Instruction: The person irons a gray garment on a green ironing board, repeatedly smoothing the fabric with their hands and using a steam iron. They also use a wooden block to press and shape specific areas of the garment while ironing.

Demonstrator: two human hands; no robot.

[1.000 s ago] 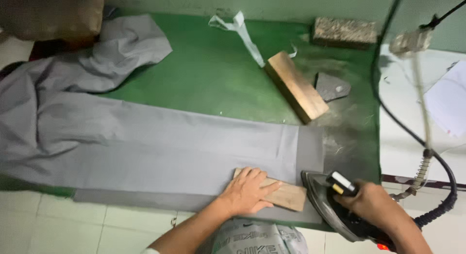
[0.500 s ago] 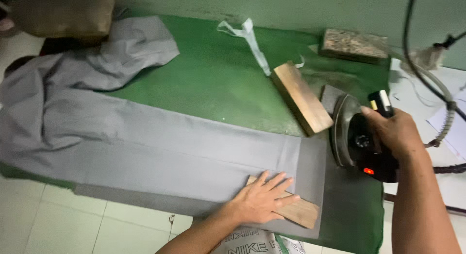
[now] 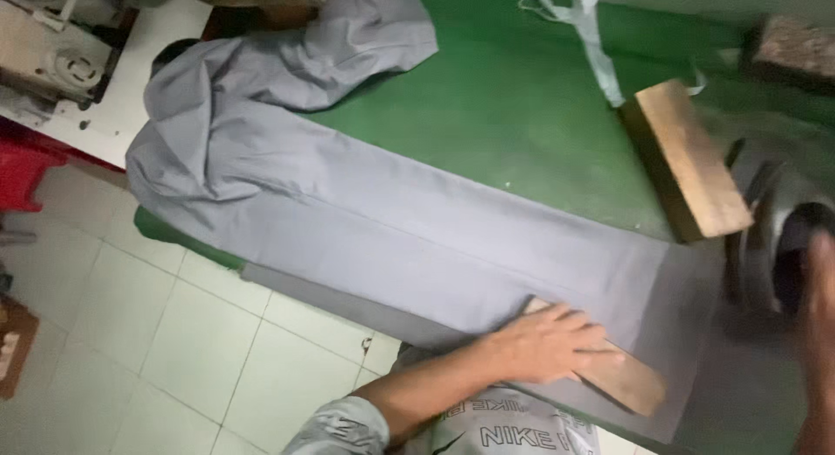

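A: Left hand status? 
B: Fingers spread flat, pressing a small wooden block onto smooth grey trousers on the green felt table; larger wooden block lies beyond.
A: Right hand? 
B: Blurred, cut off at the frame edge; grip indeterminate beside the iron, which has shifted rightward since earlier.

Even, moderately bright indoor light falls from above; shadows are soft and short, with no strong glare. Heavy motion blur smears the right edge, where the right hand and iron lose outline. The grey trousers and left hand appear only mildly soft.
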